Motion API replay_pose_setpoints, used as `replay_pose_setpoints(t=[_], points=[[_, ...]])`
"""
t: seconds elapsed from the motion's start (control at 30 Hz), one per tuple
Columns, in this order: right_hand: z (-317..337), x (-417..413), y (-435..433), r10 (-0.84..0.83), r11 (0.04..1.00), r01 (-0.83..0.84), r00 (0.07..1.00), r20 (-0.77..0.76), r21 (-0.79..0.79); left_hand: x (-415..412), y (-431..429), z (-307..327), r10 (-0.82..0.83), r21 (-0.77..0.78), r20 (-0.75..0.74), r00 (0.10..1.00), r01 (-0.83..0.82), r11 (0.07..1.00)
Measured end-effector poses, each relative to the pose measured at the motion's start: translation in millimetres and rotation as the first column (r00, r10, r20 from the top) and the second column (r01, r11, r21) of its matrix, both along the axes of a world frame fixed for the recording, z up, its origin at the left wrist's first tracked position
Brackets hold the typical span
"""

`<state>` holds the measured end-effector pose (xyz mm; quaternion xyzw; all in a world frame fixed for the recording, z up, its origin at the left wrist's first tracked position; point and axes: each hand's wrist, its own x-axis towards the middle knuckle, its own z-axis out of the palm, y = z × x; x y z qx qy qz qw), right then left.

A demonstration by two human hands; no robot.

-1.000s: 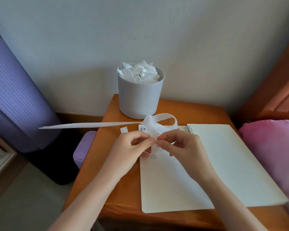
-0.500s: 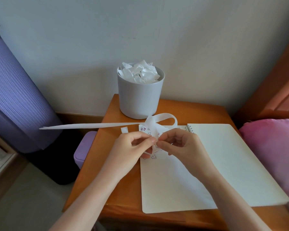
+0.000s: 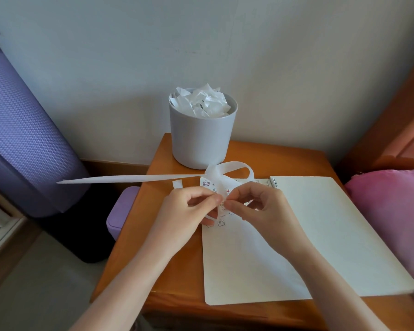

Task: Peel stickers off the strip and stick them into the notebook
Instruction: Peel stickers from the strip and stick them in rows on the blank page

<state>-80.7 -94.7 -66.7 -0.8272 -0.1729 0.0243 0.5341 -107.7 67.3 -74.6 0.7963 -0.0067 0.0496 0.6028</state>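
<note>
White strip (image 3: 134,179) pinched near its loop by left hand (image 3: 189,211) and right hand (image 3: 261,209), just above notebook (image 3: 320,235) corner on counter (image 3: 285,161). Barely moved since a second ago; still picking, so peel probably unfinished, next sticker not yet placed

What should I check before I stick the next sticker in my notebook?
1. Left hand and right hand both pinch the strip: ok.
2. Sticker peeled free: cannot tell, the hands hide it.
3. Notebook open and flat on the table: ok.
4. Bare page below the stuck stickers: ok.
5. Room in the bin for scraps: not ok, paper is heaped above the rim.
</note>
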Motion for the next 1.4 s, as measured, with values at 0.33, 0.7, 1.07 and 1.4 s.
replay_pose_setpoints(t=[0.33, 0.7, 1.07, 1.4], points=[[5.5, -0.8, -3.6, -0.055, 0.998, 0.055, 0.997, 0.05, -0.013, 3.0, 7.5, 0.4, 0.124, 0.021, -0.015, 0.992, -0.124, 0.992], [-1.2, 5.9, -18.1, -0.083, 0.99, 0.044, 0.952, -0.295, -0.134, 3.1, 7.6, -1.7, 0.16, 0.078, -0.035, 0.987, -0.156, 0.985], [-3.0, 4.2, -10.2, -0.089, 0.974, 0.037, 0.969, -0.229, -0.223, 3.4, 7.4, -2.0, 0.165, 0.087, -0.048, 0.985, -0.16, 0.983], [-7.4, 5.9, -10.5, -0.093, 0.964, 0.04, 0.977, -0.191, -0.265, 3.1, 7.7, -2.4, 0.162, 0.097, -0.055, 0.985, -0.156, 0.983]])
